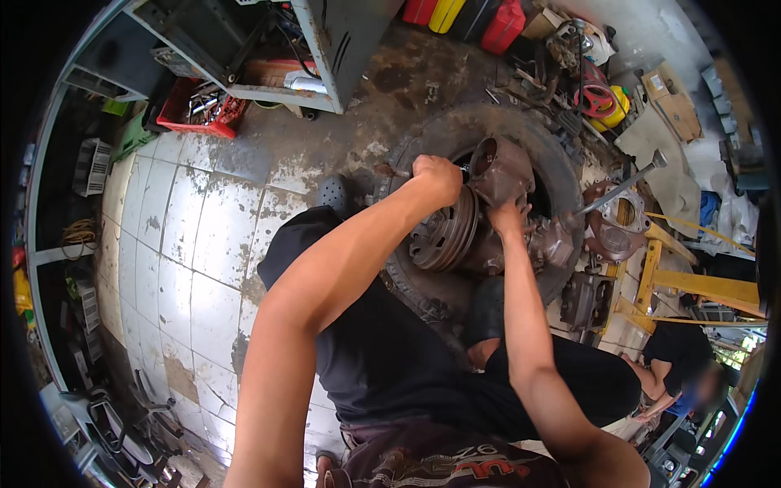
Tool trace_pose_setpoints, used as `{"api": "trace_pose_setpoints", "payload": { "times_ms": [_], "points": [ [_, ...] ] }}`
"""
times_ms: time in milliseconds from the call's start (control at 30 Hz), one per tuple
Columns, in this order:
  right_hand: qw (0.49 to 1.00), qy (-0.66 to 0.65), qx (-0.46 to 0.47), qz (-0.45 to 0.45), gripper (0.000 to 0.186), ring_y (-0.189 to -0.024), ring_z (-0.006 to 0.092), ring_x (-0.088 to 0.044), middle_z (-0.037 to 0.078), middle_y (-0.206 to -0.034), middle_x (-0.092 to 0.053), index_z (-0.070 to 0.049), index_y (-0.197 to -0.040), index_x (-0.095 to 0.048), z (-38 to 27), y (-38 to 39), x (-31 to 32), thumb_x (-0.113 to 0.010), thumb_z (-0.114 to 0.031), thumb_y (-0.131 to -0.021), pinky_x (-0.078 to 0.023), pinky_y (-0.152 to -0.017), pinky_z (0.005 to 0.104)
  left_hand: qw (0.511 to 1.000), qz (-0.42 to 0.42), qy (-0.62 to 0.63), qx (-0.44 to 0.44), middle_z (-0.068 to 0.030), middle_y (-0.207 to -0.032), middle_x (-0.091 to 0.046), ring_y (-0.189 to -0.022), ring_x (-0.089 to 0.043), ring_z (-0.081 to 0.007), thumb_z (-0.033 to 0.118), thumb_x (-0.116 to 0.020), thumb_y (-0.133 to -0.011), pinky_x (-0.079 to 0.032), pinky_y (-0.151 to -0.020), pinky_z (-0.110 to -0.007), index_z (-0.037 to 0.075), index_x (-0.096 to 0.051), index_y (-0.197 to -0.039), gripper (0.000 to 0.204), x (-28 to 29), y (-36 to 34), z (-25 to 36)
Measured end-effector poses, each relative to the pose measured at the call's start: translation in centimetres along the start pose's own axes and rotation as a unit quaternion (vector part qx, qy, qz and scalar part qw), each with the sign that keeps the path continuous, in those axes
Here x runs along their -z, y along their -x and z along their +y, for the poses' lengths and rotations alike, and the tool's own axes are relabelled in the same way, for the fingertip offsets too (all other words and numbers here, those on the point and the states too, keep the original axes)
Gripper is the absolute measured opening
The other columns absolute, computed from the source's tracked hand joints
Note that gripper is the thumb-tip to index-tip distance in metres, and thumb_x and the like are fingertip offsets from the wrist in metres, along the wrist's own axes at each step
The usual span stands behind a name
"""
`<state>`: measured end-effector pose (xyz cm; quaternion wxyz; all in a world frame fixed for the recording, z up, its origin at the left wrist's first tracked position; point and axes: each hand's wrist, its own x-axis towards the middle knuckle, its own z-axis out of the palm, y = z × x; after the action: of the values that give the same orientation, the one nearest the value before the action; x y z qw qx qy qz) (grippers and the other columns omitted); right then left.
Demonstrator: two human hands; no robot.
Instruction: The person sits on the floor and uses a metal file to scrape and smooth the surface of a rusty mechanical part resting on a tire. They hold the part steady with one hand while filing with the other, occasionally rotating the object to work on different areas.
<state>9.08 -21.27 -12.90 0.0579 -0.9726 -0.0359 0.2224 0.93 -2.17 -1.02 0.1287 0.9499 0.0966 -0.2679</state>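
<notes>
A rusty engine-like metal assembly with a round, open-ended housing [500, 167] rests on a large black tyre [553, 154] between my legs. My left hand [439, 179] is closed in a fist just above the grooved belt pulley [447, 236], at the left of the housing. A short rusty metal end [389, 171] sticks out to the left of that fist; the rest of what it grips is hidden. My right hand [506, 218] is closed against the near lower side of the housing, its fingertips partly hidden by the metal.
A red crate of tools [199, 114] stands beside a grey metal cabinet [333, 49]. On the right lie a long metal bar [618, 187], a rusty flanged casting [616, 220] and a yellow frame [691, 283]. Another person [679, 358] crouches at the lower right.
</notes>
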Motion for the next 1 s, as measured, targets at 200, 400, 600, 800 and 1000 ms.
{"api": "trace_pose_setpoints", "payload": {
  "times_ms": [200,400,600,800,1000],
  "points": [
    [1.0,0.007,-0.018,-0.017,0.109,-0.15,0.0378,-0.004,0.012,-0.164,-0.008,-0.022,-0.157,0.002,0.6,-1.1,-0.4,-0.071,-0.04,-0.078,-0.003,-0.11,0.073,1.0,-0.009,0.02,-0.009,-0.0148,-0.112,-0.071,-0.108,-0.067,-0.0292,0.014,-0.066,-0.079,-0.053,-0.086,-0.038,0.007,-0.074,-0.106,0.028,0.4,-0.4,0.7],
    [0.998,-0.069,-0.012,0.008,0.114,-0.149,0.0411,-0.006,0.015,-0.163,-0.008,-0.022,-0.157,0.002,1.6,0.6,0.6,-0.076,-0.043,-0.076,-0.007,-0.112,0.0706,1.0,-0.021,0.003,0.006,-0.0147,-0.111,-0.071,-0.108,-0.068,-0.0293,0.014,-0.066,-0.079,-0.055,-0.084,-0.039,0.007,-0.074,-0.106,0.029,0.4,-0.6,0.6],
    [0.998,-0.065,-0.003,0.028,0.113,-0.15,0.0373,-0.005,0.014,-0.163,-0.008,-0.021,-0.157,0.006,0.5,2.8,0.7,-0.073,-0.037,-0.076,-0.005,-0.111,0.0715,1.0,-0.009,-0.006,-0.007,-0.0151,-0.111,-0.071,-0.107,-0.068,-0.031,0.015,-0.066,-0.08,-0.055,-0.085,-0.04,0.008,-0.074,-0.106,0.028,-0.8,-0.6,0.4],
    [0.999,-0.005,0.024,0.046,0.104,-0.149,0.0427,-0.007,0.015,-0.163,-0.01,-0.023,-0.157,0.004,0.7,0.4,0.0,-0.069,-0.041,-0.085,-0.006,-0.109,0.0738,1.0,-0.026,0.001,-0.017,-0.0158,-0.114,-0.07,-0.109,-0.067,-0.0309,0.013,-0.066,-0.079,-0.054,-0.087,-0.04,0.007,-0.073,-0.108,0.03,0.5,-0.2,1.1],
    [0.994,-0.059,0.011,0.095,0.094,-0.147,0.0462,-0.011,0.022,-0.16,-0.018,-0.024,-0.157,0.001,-0.1,3.3,0.0,-0.062,-0.042,-0.09,-0.007,-0.106,0.0771,1.0,-0.011,-0.005,-0.017,-0.0173,-0.111,-0.07,-0.107,-0.068,-0.0317,0.012,-0.066,-0.079,-0.054,-0.086,-0.039,0.006,-0.073,-0.106,0.029,0.2,0.0,0.4]
  ]
}}
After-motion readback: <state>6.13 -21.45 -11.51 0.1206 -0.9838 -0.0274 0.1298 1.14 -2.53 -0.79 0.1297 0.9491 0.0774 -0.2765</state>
